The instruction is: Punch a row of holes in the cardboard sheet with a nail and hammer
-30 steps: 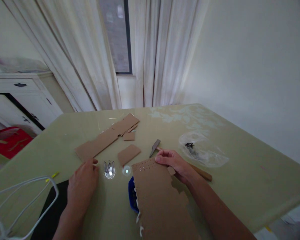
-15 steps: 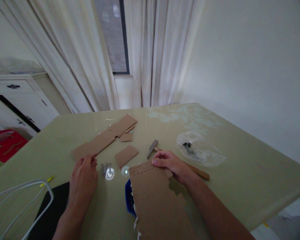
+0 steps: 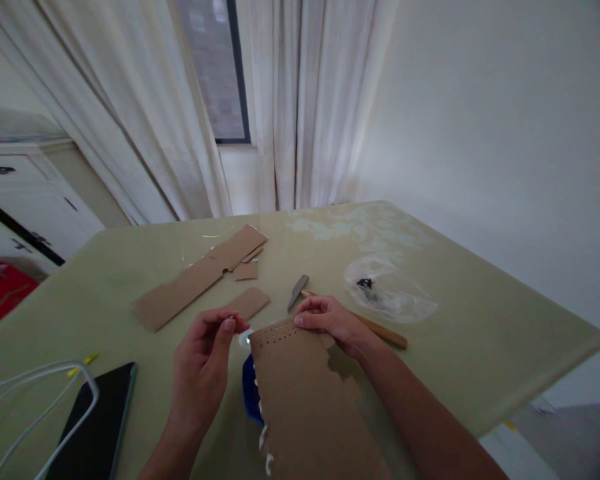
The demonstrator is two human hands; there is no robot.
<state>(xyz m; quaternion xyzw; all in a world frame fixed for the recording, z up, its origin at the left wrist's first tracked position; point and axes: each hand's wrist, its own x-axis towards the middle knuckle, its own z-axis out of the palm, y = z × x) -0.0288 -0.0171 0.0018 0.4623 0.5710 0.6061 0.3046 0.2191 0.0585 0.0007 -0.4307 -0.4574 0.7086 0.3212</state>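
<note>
Pinching perhaps a nail, left hand (image 3: 203,360); right hand (image 3: 330,320) holds cardboard (image 3: 305,400) (over blue tub (image 3: 249,393))

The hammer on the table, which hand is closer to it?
Right. The right hand rests on the cardboard sheet right beside the hammer, over its handle. The left hand is raised farther left, fingertips pinched.

Brown hole-dotted cardboard (image 3: 305,393), pale green table (image 3: 480,340), black phone (image 3: 93,433)

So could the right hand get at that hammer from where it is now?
Probably yes. The right hand rests on the far edge of the cardboard sheet, and the hammer lies just beyond it on the table, its handle partly hidden by the hand, nothing between them.
</note>
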